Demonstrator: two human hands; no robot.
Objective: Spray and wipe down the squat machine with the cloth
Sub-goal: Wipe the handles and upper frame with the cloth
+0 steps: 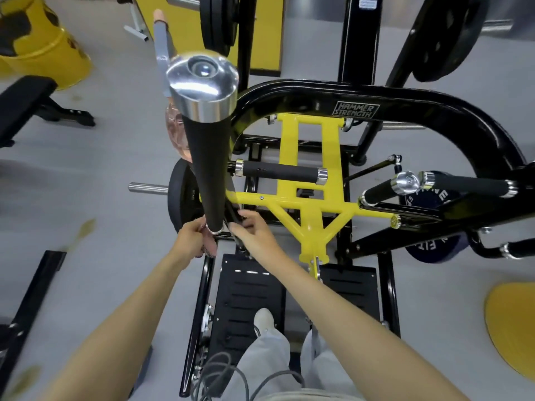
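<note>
While the left hand [192,235] curls round the foot of the tall black handle [207,169], it grips a patterned cloth [208,250] that pokes out under the palm. Right hand [256,237] is just beside it, fingers bent at a thin black bar; can't tell if it holds it. Spray bottle [175,134], pinkish liquid inside and grey trigger on top, sits behind the handle, upper part; can't tell what carries it. Squat machine [304,198] has a yellow inner frame and black outer tube, with foam grips at centre and right. Person stands on the black footplate [249,287], one white shoe [264,316] showing. Grey floor [101,169]. Yellow barrel [43,53] at top left, contents hidden; black bench [26,102] near it. Weight plates [217,21] at top.
</note>
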